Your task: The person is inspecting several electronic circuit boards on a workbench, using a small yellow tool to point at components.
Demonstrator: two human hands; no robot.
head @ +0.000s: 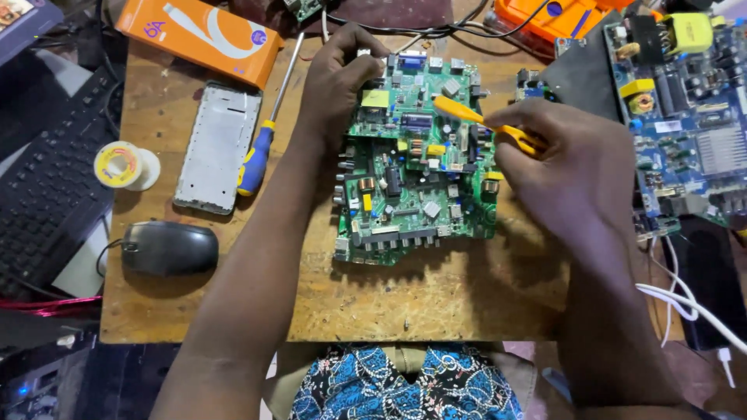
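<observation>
Right hand (pixel 572 167): fingers closed around the handle of a yellow plastic pry tool (pixel 475 118). The tool's long axis runs left-right with a slight tilt; its flat tip points left and a little far, resting over the far-right part of the green circuit board (pixel 416 167).

Left hand (pixel 336 78): fingers curled, gripping the board's far-left corner, thumb on its top face.

The board lies flat at the middle of the wooden work board (pixel 436 303), its long axis running near-far, with a row of connectors along its near edge.

To the left: a blue-and-yellow screwdriver (pixel 261 148) pointing far, a phone frame (pixel 216 148), a solder reel (pixel 120 165), a black mouse (pixel 170 247). Far left: an orange box (pixel 198 35). A blue circuit board (pixel 685 117) lies at the right.
</observation>
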